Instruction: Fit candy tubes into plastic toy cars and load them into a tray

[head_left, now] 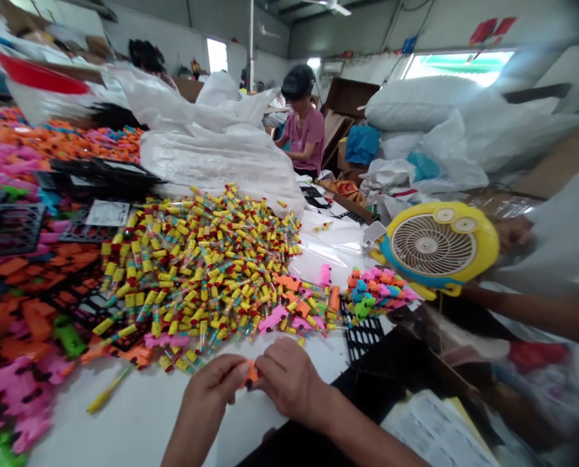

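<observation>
My left hand (pixel 214 383) and my right hand (pixel 289 376) meet over the white tabletop near the front edge. Between their fingertips is a small orange plastic toy piece (pixel 251 374), mostly covered by the fingers. Both hands are closed on it, the left with thumb and forefinger pinched. Just beyond them lies a big heap of yellow-capped clear tubes (pixel 206 259) with coloured contents. One such tube (pixel 108 390) lies alone to the left of my hands. Pink and orange toy pieces (pixel 273 319) lie at the heap's near right side.
Loose pink, orange and green toy pieces (pixel 21 395) fill the left side. A black tray (pixel 364 340) and a cluster of coloured toys (pixel 379 288) stand right, beside a yellow fan (pixel 435 246). Another person's arm (pixel 527 311) reaches in there. A person in pink (pixel 308 133) works behind.
</observation>
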`<action>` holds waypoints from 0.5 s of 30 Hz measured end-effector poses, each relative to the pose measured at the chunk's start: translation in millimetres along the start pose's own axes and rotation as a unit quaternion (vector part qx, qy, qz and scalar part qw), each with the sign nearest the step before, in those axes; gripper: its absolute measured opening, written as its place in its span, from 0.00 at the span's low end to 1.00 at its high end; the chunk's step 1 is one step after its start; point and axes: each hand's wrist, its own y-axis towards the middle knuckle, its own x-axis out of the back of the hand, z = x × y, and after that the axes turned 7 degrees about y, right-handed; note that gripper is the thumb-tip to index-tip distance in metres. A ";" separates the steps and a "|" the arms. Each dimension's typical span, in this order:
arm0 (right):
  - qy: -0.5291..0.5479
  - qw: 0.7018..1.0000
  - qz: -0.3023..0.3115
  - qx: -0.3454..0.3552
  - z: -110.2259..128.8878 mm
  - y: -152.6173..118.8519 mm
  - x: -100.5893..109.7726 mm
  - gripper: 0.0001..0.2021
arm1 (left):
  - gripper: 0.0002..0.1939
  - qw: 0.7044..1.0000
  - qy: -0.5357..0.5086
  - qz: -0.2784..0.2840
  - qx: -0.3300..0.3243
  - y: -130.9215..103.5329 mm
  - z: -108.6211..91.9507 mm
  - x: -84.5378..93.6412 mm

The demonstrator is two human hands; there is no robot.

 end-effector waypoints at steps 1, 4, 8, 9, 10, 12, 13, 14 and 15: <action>0.003 1.000 0.006 0.007 2.8 -5.7 -4.8 0.18 | 0.19 1.000 0.010 0.005 0.012 -2.4 4.3 -2.7; 0.027 0.999 0.034 0.001 6.9 -22.4 -16.4 0.21 | 0.19 0.997 0.053 0.020 0.047 -8.0 18.8 -13.1; 0.043 0.998 0.042 -0.012 -14.8 -29.6 -4.0 0.18 | 0.20 0.998 0.048 -0.037 -0.005 -10.5 25.0 -19.4; 0.035 0.999 0.020 -0.011 -26.3 -27.1 4.5 0.15 | 0.22 0.996 0.038 -0.078 -0.027 -10.6 25.3 -16.9; 0.012 1.000 -0.017 -0.019 -38.8 -23.3 14.0 0.12 | 0.23 0.991 0.035 -0.124 -0.043 -10.9 26.5 -12.5; -0.065 0.991 -0.090 -0.068 -60.5 -13.6 30.9 0.15 | 0.23 0.976 0.060 -0.202 -0.049 -12.5 32.5 0.0; -0.105 0.981 -0.123 -0.103 -66.6 -8.7 36.0 0.20 | 0.23 0.968 0.082 -0.232 -0.045 -13.7 37.5 6.8; -0.133 0.971 -0.148 -0.132 -68.0 -4.3 37.1 0.23 | 0.22 0.959 0.103 -0.261 -0.038 -15.0 43.4 13.0; -0.139 0.965 -0.163 -0.151 -64.3 -0.4 33.5 0.23 | 0.22 0.950 0.119 -0.288 -0.030 -16.1 49.8 17.9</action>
